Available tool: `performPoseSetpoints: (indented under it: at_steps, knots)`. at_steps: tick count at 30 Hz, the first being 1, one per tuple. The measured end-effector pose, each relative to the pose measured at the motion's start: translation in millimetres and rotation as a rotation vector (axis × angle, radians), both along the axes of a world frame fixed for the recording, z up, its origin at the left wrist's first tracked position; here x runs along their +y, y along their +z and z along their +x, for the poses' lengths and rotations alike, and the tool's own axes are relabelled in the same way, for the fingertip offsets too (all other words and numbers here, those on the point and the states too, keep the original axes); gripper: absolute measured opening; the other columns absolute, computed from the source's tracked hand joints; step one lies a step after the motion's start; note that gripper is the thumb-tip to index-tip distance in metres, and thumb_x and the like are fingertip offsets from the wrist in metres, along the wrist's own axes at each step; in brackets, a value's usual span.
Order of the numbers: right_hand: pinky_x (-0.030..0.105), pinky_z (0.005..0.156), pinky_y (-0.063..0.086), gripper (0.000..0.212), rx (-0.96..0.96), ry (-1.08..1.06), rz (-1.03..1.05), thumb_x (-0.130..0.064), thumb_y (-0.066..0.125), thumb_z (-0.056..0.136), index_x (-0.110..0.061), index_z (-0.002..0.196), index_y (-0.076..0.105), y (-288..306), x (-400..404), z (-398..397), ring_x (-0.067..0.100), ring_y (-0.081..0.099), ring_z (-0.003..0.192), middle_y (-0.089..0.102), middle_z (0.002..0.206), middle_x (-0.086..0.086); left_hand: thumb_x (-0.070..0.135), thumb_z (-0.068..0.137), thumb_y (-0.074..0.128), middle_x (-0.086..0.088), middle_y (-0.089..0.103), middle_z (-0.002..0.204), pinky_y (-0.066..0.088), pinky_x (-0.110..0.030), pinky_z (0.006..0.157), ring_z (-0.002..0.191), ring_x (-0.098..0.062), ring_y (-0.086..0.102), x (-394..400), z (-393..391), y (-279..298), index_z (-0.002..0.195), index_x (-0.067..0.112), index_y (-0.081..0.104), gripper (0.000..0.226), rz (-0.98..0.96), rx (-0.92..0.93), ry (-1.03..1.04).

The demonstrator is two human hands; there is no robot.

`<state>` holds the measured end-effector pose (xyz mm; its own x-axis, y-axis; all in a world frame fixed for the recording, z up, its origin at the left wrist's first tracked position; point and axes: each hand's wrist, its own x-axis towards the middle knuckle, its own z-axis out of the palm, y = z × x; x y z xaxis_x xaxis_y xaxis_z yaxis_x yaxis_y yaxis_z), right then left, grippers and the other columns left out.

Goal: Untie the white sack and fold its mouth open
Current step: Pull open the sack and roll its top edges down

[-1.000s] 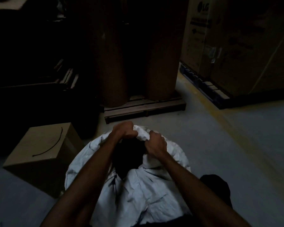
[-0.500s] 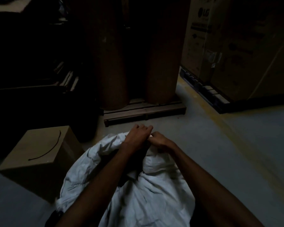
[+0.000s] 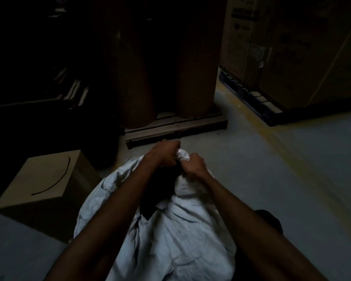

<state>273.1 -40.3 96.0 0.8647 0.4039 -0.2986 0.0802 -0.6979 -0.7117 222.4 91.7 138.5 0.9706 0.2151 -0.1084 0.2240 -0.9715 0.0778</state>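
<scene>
1. Since half a second ago both hands have drawn slightly apart at the far end of the white sack on the floor.
2. Left hand and right hand each hold a closed grip on the bunched mouth.
3. Untying seems underway; next, loosen the knot.

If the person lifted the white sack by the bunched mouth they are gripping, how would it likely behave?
The white sack is creased all over, so its cloth would probably hang floppy rather than keep shape. It bulges wide on the floor, suggesting a full, fairly heavy load. Both the left hand and right hand have a grip on the neck, so slipping seems unlikely.
</scene>
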Motion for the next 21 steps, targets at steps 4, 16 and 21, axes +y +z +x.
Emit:
performPoseSetpoints:
  at_steps: [4, 16, 21]
  knots:
    - [0.045, 0.090, 0.051, 0.050, 0.345, 0.100, 0.189, -0.028, 0.048, 0.099, 0.005, 0.136, 0.047, 13, 0, 24, 0.035, 0.063, 0.109, 0.062, 0.117, 0.025, 0.050, 0.074, 0.063, -0.006, 0.045, 0.133, 0.024, -0.052, 0.116, 0.128, -0.026, 0.040, -10, -9, -15, 0.143, 0.026, 0.040, 0.077, 0.117, -0.204, -0.256]
    - [0.032, 0.065, 0.051, 0.034, 0.171, 0.225, 0.004, -0.024, 0.068, 0.078, -0.005, 0.106, 0.067, 27, -24, 49, 0.022, 0.067, 0.077, 0.072, 0.101, 0.018, 0.056, 0.076, 0.047, -0.017, 0.057, 0.110, 0.042, -0.048, 0.088, 0.100, -0.035, 0.052, -32, 23, -22, 0.126, 0.024, 0.044, 0.060, 0.398, -0.196, -0.210]
    - [0.054, 0.104, 0.033, 0.115, -0.210, 0.143, -0.274, -0.062, 0.071, 0.050, -0.025, 0.146, 0.019, 12, -26, 22, 0.038, 0.038, 0.131, 0.041, 0.141, 0.016, 0.043, 0.074, 0.065, -0.013, 0.071, 0.104, 0.050, -0.043, 0.082, 0.096, -0.035, 0.068, -25, 36, -9, 0.105, 0.018, 0.063, 0.039, 0.320, -0.097, -0.059]
